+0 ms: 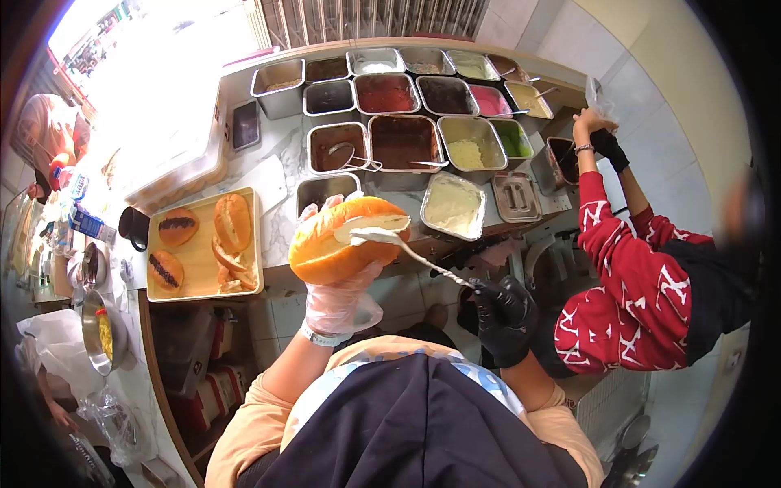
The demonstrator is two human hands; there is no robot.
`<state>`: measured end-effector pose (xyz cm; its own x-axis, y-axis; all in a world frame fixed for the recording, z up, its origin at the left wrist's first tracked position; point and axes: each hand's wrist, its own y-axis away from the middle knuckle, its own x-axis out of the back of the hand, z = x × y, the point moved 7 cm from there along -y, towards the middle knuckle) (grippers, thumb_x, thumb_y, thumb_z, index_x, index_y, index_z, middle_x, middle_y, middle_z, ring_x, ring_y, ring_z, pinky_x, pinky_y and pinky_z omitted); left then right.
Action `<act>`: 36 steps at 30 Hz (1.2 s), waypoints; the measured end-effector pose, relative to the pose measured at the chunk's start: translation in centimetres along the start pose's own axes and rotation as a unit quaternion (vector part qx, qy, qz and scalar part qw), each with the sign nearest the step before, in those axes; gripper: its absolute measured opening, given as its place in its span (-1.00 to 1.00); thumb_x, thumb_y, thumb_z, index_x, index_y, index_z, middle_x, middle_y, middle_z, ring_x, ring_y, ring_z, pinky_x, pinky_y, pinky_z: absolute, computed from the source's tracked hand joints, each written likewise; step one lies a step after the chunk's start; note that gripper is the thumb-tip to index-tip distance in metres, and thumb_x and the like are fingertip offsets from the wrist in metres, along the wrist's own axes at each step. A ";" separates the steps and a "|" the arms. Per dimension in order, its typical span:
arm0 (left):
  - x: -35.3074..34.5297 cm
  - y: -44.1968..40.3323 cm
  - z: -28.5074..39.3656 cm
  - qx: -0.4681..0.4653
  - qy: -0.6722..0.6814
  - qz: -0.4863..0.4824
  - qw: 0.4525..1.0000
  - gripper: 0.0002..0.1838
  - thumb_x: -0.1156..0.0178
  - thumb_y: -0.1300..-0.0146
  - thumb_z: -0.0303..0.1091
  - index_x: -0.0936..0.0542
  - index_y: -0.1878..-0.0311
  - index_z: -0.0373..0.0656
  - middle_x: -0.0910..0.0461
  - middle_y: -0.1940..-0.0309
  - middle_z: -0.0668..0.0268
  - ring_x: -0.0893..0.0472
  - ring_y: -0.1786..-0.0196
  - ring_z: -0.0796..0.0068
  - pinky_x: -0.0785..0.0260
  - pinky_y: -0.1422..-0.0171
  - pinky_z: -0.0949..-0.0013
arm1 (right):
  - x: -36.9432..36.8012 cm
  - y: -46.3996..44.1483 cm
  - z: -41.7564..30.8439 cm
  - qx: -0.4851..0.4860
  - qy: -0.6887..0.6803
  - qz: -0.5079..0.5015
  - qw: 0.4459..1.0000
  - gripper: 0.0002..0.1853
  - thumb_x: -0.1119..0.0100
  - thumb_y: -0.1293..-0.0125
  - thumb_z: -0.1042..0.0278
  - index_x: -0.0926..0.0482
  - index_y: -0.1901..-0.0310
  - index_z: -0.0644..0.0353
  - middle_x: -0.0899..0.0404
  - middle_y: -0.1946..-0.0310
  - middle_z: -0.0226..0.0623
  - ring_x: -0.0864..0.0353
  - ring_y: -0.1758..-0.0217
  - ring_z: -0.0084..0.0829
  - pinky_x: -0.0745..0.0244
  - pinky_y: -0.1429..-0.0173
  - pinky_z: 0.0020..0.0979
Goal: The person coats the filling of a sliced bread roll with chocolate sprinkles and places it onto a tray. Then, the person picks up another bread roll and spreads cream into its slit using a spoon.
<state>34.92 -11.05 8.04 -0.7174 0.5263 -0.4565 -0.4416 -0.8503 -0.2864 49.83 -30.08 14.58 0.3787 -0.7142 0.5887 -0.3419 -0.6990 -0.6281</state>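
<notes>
My left hand [335,299], in a clear plastic glove, is closed around a large golden bread bun [321,248]. The bun is held up in front of me, slit along its side, with white cream showing in the cut. My right hand [506,319], in a black glove, grips the end of a spoon [435,265] with a thin twisted handle. Its cream-coated head touches the bun's opening; the exact shape of the head is hidden under the cream. Just beyond, a square tub of white cream [453,206] stands at the counter's near edge.
Several metal pans of fillings, including a chocolate pan [404,142], line the counter. At left a yellow tray [203,285] holds filled buns. A metal lid [517,198] lies right of the cream. A co-worker in a red patterned sleeve [606,236] reaches in from the right.
</notes>
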 end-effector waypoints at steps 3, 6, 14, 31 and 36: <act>0.0 0.1 0.1 -0.007 0.012 0.015 1.000 0.08 -0.50 0.12 -0.53 -0.02 -0.43 -0.05 -0.19 -0.39 0.25 -0.27 -0.40 0.37 0.00 -0.53 0.25 | -0.6 -0.2 -0.3 0.005 -0.006 -0.015 1.000 -0.74 -0.35 -0.08 0.51 -0.69 0.15 0.04 -0.53 0.51 -0.31 -0.48 0.51 -0.24 -0.41 0.39 -0.27; 0.4 0.2 0.2 -0.005 0.025 0.010 1.000 0.07 -0.50 0.10 -0.52 -0.01 -0.43 -0.08 -0.19 -0.38 0.24 -0.28 -0.40 0.35 -0.05 -0.51 0.23 | -0.7 0.3 0.3 0.021 0.014 -0.005 1.000 -0.73 -0.36 -0.08 0.51 -0.69 0.14 0.04 -0.52 0.52 -0.30 -0.46 0.53 -0.23 -0.39 0.40 -0.28; 0.3 0.9 0.4 0.069 0.202 0.034 0.976 0.05 -0.39 0.12 -0.75 -0.07 -0.42 0.06 -0.17 -0.38 0.30 -0.25 -0.41 0.24 -0.19 -0.45 0.08 | 0.5 0.1 1.8 0.012 0.027 0.026 0.999 -0.79 -0.35 -0.13 0.49 -0.68 0.16 0.09 -0.51 0.53 -0.29 -0.46 0.53 -0.28 -0.39 0.41 -0.33; -0.8 0.3 0.9 0.089 0.226 -0.010 0.970 0.16 -0.57 0.25 -0.59 -0.06 -0.42 0.08 -0.19 -0.40 0.21 -0.30 -0.39 0.25 -0.25 -0.43 0.11 | 1.5 -1.9 1.5 0.040 -0.003 0.013 0.999 -0.80 -0.32 -0.12 0.49 -0.69 0.19 0.08 -0.42 0.59 -0.30 -0.40 0.56 -0.27 -0.29 0.46 -0.30; -0.9 0.6 0.9 0.100 0.211 -0.006 0.972 0.16 -0.57 0.25 -0.57 -0.07 -0.42 0.07 -0.19 -0.40 0.21 -0.30 -0.39 0.25 -0.25 -0.43 0.12 | 1.3 -2.0 0.5 0.045 -0.005 0.011 0.999 -0.78 -0.33 -0.12 0.49 -0.68 0.16 0.06 -0.44 0.58 -0.32 -0.38 0.57 -0.27 -0.30 0.46 -0.30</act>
<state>34.84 -12.08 9.03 -0.4450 0.4557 -0.7709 -0.5756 -0.8050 -0.1435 51.44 -29.54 16.36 0.3804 -0.7288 0.5693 -0.2722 -0.6766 -0.6842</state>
